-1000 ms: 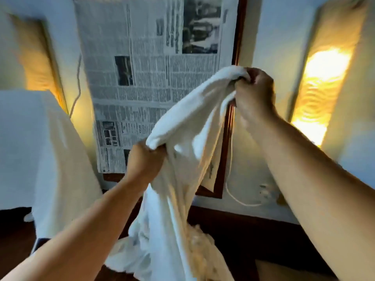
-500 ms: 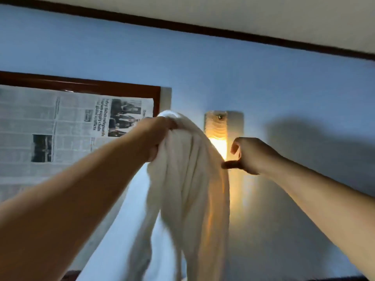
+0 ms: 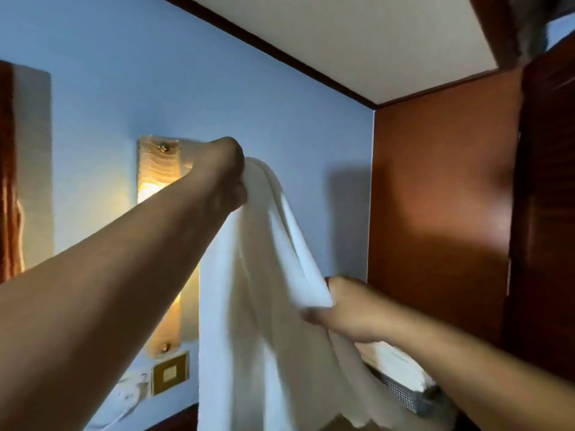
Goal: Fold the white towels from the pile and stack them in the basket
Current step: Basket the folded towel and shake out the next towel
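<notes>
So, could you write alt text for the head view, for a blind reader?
A person's left hand holds a white towel up high before a blue wall, while the right hand grips its edge lower down. A lit wall lamp glows behind.

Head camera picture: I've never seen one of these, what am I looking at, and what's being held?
No machine here: a person wears a camera on the head, so you see their own two bare arms. The left hand grips the top of a white cloth towel, held high; the right hand pinches its edge lower down. No table shows. Behind are a blue wall, a glowing amber wall lamp and a brown wooden cabinet. At lower right a grey mesh basket peeks out with something white in it.
</notes>
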Demonstrator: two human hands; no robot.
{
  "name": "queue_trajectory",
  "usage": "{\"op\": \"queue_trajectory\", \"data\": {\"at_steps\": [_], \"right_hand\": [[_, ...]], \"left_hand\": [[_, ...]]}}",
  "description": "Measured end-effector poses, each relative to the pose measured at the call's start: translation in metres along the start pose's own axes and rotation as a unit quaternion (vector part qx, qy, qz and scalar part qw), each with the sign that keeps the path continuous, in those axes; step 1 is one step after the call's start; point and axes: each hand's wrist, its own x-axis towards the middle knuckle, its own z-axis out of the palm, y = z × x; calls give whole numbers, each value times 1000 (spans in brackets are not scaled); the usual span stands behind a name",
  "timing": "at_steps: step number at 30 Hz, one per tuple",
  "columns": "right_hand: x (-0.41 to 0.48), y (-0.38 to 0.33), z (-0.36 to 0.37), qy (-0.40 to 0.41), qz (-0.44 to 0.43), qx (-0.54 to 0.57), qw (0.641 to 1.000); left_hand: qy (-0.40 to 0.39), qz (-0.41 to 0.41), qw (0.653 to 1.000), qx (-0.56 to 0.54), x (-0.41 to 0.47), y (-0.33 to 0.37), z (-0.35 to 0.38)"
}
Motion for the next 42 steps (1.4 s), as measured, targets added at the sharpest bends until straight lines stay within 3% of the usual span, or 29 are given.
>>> {"op": "queue_trajectory", "data": {"at_steps": [1, 3, 7, 9, 11, 13, 16, 19, 21, 24, 27, 30, 32, 35, 37, 39, 42], "right_hand": [[-3, 16, -12, 39, 31, -1, 999], [-12, 47, -43, 120, 62, 116, 984], [-34, 91, -124, 233, 35, 372, 898], [-41, 112, -173, 283, 35, 369, 885], [-41, 129, -218, 300, 45, 321, 897], [-39, 154, -253, 284, 5, 320, 904], [-22, 180, -272, 297, 29, 278, 913], [-5, 201, -280, 330, 26, 350, 876], [-1, 209, -280, 325, -10, 407, 854], [4, 221, -284, 319, -33, 416, 851], [3, 230, -284, 253, -21, 431, 866], [-4, 241, -281, 150, -2, 412, 898], [-3, 249, -284, 133, -34, 380, 915], [-8, 253, -293, 134, -81, 379, 912], [-15, 251, -299, 68, -90, 391, 913], [-20, 252, -297, 43, -79, 314, 945], [-15, 259, -283, 140, -29, 98, 985]], "left_hand": [[11, 5, 1000, 7, -2, -7, 12], [-2, 2, 999, 53, -9, -24, 37], [-126, -14, 987, 102, -59, -71, 91], [-225, -48, 966, 121, -91, -104, 122], [-299, -78, 942, 130, -116, -134, 147], [-357, -60, 921, 144, -139, -169, 178], [-409, -3, 905, 120, -173, -192, 204], [-390, 59, 907, 149, -194, -196, 226], [-312, 131, 908, 246, -193, -197, 243], [-142, 202, 905, 347, -169, -191, 266], [-66, 235, 903, 354, -137, -168, 282], [-69, 239, 883, 397, -118, -138, 305], [-86, 243, 855, 450, -110, -127, 318], [-117, 248, 794, 542, -108, -128, 334], [-138, 238, 774, 571, -110, -138, 342], [-159, 225, 777, 566, -111, -149, 349], [-162, 213, 806, 527, -110, -155, 355]]}}
